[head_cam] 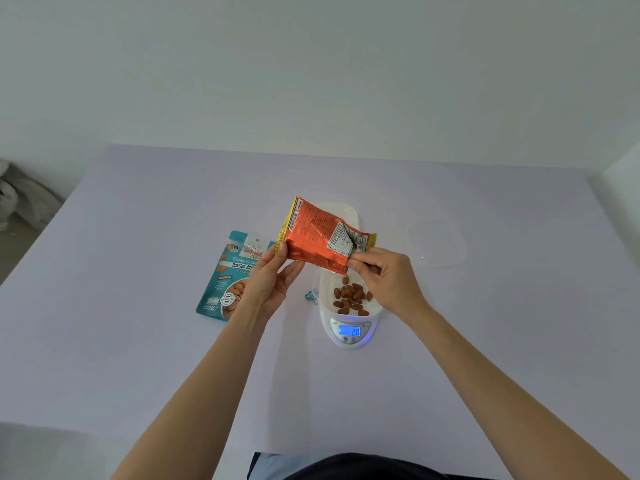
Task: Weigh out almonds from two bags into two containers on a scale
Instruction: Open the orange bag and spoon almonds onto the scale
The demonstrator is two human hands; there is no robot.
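Now both hands pinch the crinkled orange bag (320,239), left hand (268,275) at its bottom, right hand (384,280) at its torn mouth, tilted over brown almonds (351,297) in the white container (327,289) on the scale (349,332).

We count two bags: one orange bag (317,239) and one teal bag (230,275). One scale (349,332) carries one white container (327,289); a second, clear container (438,244) sits well apart on the desk (138,341). Roughly fifteen almonds (349,296) lie in the white container. We see two hands: left hand (268,282), right hand (388,278)
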